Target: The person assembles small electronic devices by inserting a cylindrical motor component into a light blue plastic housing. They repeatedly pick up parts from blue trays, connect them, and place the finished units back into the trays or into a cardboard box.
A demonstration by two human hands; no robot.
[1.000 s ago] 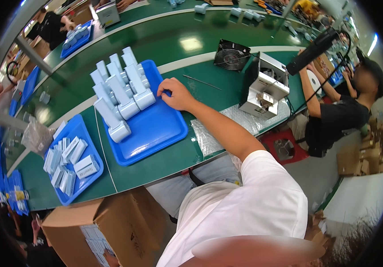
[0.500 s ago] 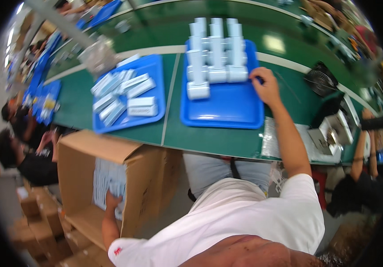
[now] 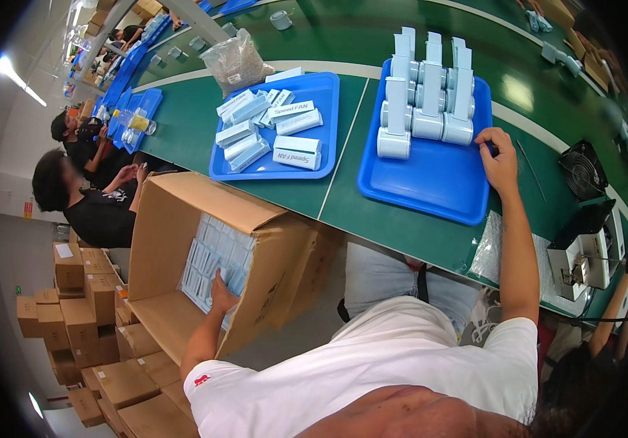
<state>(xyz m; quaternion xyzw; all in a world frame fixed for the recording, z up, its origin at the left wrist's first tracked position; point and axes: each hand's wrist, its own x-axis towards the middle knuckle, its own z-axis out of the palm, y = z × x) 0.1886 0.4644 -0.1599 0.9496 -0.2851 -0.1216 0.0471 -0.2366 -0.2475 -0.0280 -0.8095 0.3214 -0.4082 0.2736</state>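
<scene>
Left hand (image 3: 220,286) in carton (image 3: 182,219), fingers spread on boxes (image 3: 212,255); right hand (image 3: 498,157) flat, fingers apart, at tray (image 3: 430,182) 3 o'clock rim: tray slip risk off worktop (image 3: 328,204).

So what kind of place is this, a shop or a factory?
Most likely a factory packing line. A long green workbench carries blue trays of identical white parts and small boxes; an open carton sits beside it, with more cartons stacked and other workers seated along the bench.

Blue tray (image 3: 430,182); green table (image 3: 372,212).
</scene>
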